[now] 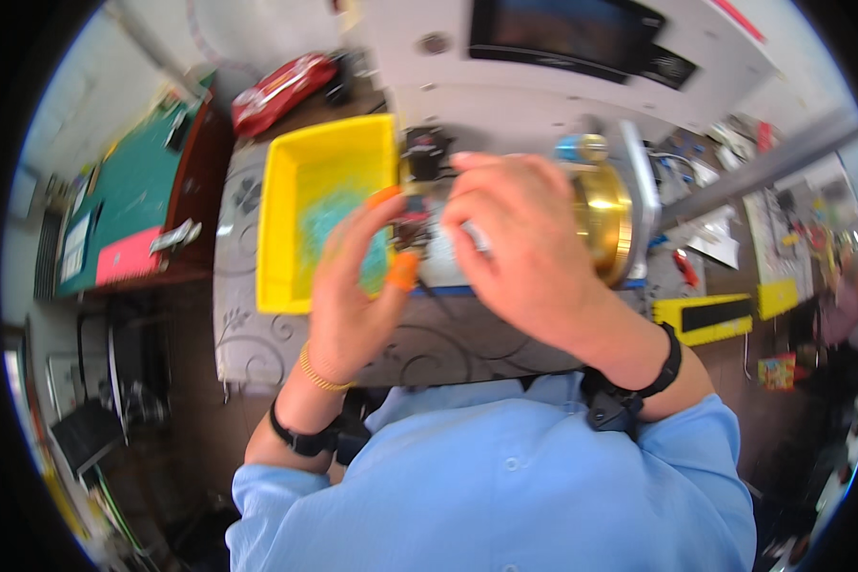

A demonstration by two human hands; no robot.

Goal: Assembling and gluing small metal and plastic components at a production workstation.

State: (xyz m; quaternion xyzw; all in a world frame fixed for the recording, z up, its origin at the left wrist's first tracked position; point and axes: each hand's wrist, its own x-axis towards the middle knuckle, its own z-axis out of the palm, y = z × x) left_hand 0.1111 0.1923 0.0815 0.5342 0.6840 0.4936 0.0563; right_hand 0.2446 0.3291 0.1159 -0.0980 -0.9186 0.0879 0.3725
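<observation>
My left hand is over the right side of a yellow bin, with orange covers on its thumb and index fingertip. Those two fingers stand apart, and a small dark machine part shows beside the gap between them. Blurred by motion, my right hand has its fingers curled in toward the thumb; whatever they may hold is hidden. It sits just left of a round brass-coloured wheel. Inside the bin lies a heap of small translucent blue-green pieces.
A white machine with a dark screen rises behind the patterned grey tablecloth. A black block stands right of the bin. Farther left are a red bag and a green-topped desk. A metal bar slants at right.
</observation>
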